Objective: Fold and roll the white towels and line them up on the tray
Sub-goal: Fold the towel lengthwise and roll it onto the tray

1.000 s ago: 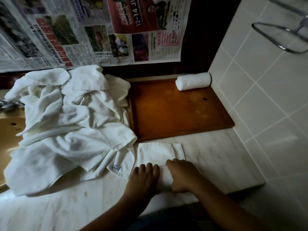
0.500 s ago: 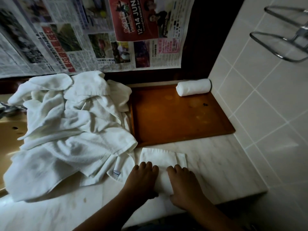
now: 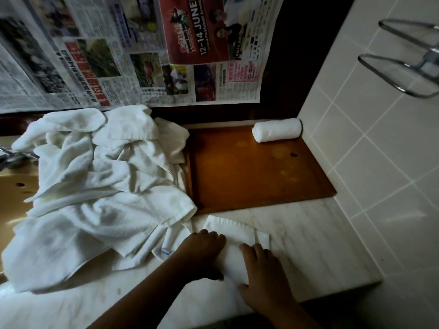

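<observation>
my left fingers (image 3: 210,236) and right fingers (image 3: 251,250) are curled down over the thick near end of the half-rolled towel (image 3: 234,260), side by side, with a strip of white cloth showing between them. my thumbs are hidden, so i can't tell how firmly i grip. the towel sits low in the frame, a little right of centre, on the tabletop (image 3: 320,245). its flat folded tail reaches toward the near edge of the tray (image 3: 261,181) without touching it.

what could go wrong, as i judge it:
- the roll lies skewed, so uneven pressure from one side could make it cone out.
- terry is soft and springy, and a loose start would leave a slack roll that opens once let go.
- a narrow folded layer peeks out along the tail's right edge and could slip further, leaving a ragged end.
- the heap of loose towels (image 3: 102,181) lies just beside the tail's left corner, so a hem or the small label could get drawn in.
- the marble looks smooth, so the tail may slide instead of feeding under.

further out, the tray is flat orange-brown wood with a low rim and faint stains. one finished rolled towel (image 3: 276,129), a plump tight cylinder, lies at its upper right corner by the glossy tiled wall (image 3: 380,162). newspaper (image 3: 142,55) hangs across the top of the frame.
</observation>
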`<move>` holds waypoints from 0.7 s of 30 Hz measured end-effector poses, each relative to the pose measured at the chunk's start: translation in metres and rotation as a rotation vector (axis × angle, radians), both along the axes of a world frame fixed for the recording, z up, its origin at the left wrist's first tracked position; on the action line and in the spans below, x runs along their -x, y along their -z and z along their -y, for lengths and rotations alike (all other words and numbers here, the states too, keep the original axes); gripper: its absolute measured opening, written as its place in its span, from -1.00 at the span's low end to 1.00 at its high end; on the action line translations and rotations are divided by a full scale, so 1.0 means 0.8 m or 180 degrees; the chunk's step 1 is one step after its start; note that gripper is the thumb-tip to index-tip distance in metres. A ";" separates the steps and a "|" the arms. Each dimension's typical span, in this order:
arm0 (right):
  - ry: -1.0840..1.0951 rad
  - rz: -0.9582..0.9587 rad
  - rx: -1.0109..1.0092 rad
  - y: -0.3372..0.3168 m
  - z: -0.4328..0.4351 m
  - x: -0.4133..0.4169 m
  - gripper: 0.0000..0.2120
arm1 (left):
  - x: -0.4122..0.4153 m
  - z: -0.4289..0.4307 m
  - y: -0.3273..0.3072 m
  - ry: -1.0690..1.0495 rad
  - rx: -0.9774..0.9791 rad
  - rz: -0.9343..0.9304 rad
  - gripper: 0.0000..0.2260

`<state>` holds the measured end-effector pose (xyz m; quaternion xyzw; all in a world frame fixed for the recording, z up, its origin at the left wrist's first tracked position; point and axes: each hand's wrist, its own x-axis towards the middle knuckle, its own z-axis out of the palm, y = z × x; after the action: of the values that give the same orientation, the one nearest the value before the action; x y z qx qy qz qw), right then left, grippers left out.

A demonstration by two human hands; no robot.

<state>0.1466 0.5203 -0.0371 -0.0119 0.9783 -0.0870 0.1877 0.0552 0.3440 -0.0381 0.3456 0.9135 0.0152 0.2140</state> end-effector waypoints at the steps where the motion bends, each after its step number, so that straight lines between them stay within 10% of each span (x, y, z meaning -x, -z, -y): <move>1: 0.0018 0.0019 0.0029 0.001 -0.002 0.002 -0.22 | 0.002 -0.001 0.001 0.0009 0.0011 -0.0031 -0.28; 7: 0.0212 0.0379 0.0489 -0.012 -0.014 0.031 -0.22 | -0.019 0.013 0.028 0.0347 -0.0329 -0.1109 -0.08; 16: 0.0420 -0.0306 -0.0021 -0.008 0.021 0.015 0.06 | 0.034 0.010 -0.002 0.0311 -0.0183 -0.0198 -0.17; 21: 0.1347 -0.0373 0.0988 0.006 0.022 0.010 -0.14 | 0.006 0.030 0.018 -0.1889 -0.1797 0.0448 0.06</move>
<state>0.1382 0.5027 -0.0416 0.1592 0.9432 -0.2724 0.1044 0.0502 0.3199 -0.0524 0.1104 0.9166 0.3497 0.1591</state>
